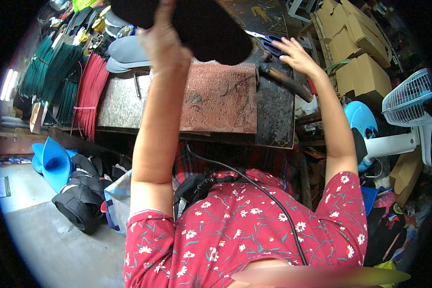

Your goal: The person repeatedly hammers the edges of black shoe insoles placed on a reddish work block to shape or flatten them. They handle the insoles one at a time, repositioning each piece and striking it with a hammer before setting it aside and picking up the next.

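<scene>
My left hand (164,45) is raised above the far side of the workbench, slightly blurred, its thumb pressed over a large black sole-shaped piece (211,31). That piece has a rounded end on the right, and its far part runs out of the picture. To the right, my right hand (295,56) reaches out with fingers stretched apart, beside the dark blue handles of a pair of scissors (271,45). Whether the fingertips touch the handles I cannot tell. Below the black piece lies a worn reddish-brown board (218,103), next to a pale metal-like sheet (120,103).
A wooden-handled hammer (288,82) lies near the bench's right edge. Grey sole-shaped pieces (127,50), a thin dark rod (137,86) and bundles of red strips (89,91) and green strips (53,72) are at left. Cardboard boxes (362,77) and a fan (408,103) stand right.
</scene>
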Available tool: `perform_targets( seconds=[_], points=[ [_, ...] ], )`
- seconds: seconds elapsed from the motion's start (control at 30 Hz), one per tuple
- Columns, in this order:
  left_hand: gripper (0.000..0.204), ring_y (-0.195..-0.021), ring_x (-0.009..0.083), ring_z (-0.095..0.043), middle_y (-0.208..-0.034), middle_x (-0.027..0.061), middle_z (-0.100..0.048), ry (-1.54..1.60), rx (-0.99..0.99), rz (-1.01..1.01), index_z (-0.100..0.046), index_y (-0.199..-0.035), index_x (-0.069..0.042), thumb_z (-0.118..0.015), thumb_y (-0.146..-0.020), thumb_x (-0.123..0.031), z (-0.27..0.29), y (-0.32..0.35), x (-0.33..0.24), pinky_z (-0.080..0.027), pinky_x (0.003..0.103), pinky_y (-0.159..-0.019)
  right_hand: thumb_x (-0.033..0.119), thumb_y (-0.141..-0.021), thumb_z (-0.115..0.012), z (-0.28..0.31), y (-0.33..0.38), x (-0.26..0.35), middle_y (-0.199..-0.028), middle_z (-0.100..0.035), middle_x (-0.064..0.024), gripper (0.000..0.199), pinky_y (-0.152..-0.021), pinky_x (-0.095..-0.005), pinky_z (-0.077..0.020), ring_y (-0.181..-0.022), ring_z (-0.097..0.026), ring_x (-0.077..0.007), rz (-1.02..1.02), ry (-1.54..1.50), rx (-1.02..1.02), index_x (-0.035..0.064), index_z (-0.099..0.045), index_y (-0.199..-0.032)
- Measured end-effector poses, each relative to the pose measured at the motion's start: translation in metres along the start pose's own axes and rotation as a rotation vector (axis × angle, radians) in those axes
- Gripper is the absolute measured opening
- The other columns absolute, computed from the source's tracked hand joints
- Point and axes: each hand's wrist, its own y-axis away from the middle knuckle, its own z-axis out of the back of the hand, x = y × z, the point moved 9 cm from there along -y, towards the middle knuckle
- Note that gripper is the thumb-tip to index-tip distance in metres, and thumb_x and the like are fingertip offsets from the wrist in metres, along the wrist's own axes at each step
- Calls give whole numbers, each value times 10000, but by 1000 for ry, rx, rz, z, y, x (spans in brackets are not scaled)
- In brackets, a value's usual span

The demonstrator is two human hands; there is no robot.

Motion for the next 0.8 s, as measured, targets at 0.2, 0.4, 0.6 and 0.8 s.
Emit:
perform_targets(
  seconds=[0.2, 0.4, 0.6, 0.8],
  points=[
    [465, -888, 309, -679, -1049, 169, -677, -83, -369, -357, -611, -1090, 54, -852, -718, -91, 52, 0, -66, -605, 447, -763, 338, -962, -540, -25, -92, 4, -1531, -370, -119, 420, -1157, -429, -284, -1432, -297, -327, 36, 199, 58, 369, -520, -1380],
    [356, -935, 202, -643, -1073, 85, -666, -68, -29, -138, -604, -1184, -30, -719, -849, -61, 3, -15, 0, -520, 330, -836, 474, -964, -541, 38, -120, 94, -1454, -479, -101, 616, -1145, -342, -278, -1358, -413, -200, 164, -967, -103, 85, -459, -1435],
    [776, -1116, 212, -550, -1284, 122, -533, -210, 363, -29, -330, -1403, -65, -795, -783, -98, -33, -28, 97, -483, 346, -920, 63, -758, -735, 59, -75, 123, -1334, -528, -73, 788, -1104, -338, -329, -1264, -465, -177, 291, -1181, -210, 74, -350, -1446],
    [626, -1039, 220, -605, -1135, 106, -625, -117, 278, 172, -458, -1222, -35, -842, -757, -204, -6, -25, 161, -473, 365, -915, 35, -689, -788, 11, -81, 103, -1262, -582, -101, 830, -1046, -352, -404, -1183, -530, -194, -5, -1005, -304, 39, -376, -1410]
  ],
)
